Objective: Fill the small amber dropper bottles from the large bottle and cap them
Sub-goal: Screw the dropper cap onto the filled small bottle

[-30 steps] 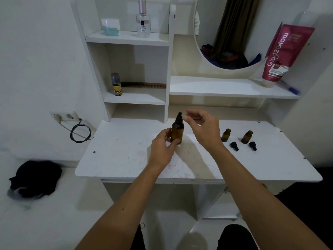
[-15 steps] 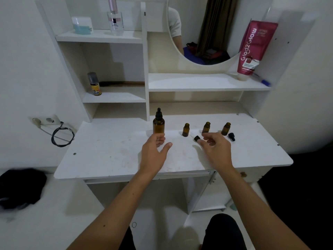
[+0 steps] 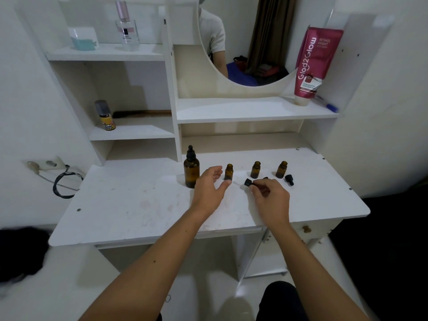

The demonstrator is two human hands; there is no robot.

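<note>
Amber glass stands in a row on the white bench (image 3: 139,205): the large bottle (image 3: 191,170), dropper cap on, at the left, then three small bottles (image 3: 228,172) (image 3: 255,170) (image 3: 281,169), all uncapped. Right hand (image 3: 272,200) pinches a black dropper cap (image 3: 249,183) in its fingers in front of the middle small bottle, another cap (image 3: 289,180) lying loose by the rightmost. Left hand (image 3: 209,191) hovers with relaxed, spread fingers between the large bottle and the nearest small one, holding nothing

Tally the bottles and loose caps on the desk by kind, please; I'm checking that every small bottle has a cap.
Large amber bottle: 1
Small amber bottles, uncapped: 3
Loose black dropper caps: 3, one pinched by the right hand, one mostly hidden behind that hand, one on the desk
Total: 7
</note>
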